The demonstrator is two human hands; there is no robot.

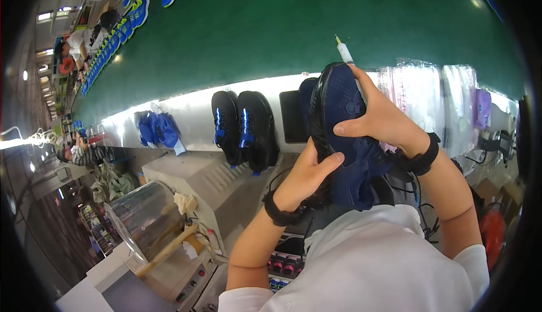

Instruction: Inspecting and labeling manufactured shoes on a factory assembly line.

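Observation:
Both hands grip a dark navy shoe (340, 94), toe pointing away from me and its black sole edge turned to the left. My left hand (309, 172) is closed round the shoe's near left side, thumb lying on the upper. On the right, my right hand (384, 121) wraps the front part, its thumb pressed on the upper and its fingers hidden behind. Part of a second navy shoe (306, 94) shows just behind the held one. Left of it lies a flat dark rectangular object (291, 118). Two black shoes with blue laces, one (226, 124) beside the other (257, 128), stand further left.
A green conveyor belt (254, 35) runs beyond a pale metal ledge, carrying rows of blue shoes (116, 44). A small white bottle (344, 51) lies past the held shoe. Clear plastic bags (415, 100) hang at right, blue cloth (158, 129) at left. Workers stand far left.

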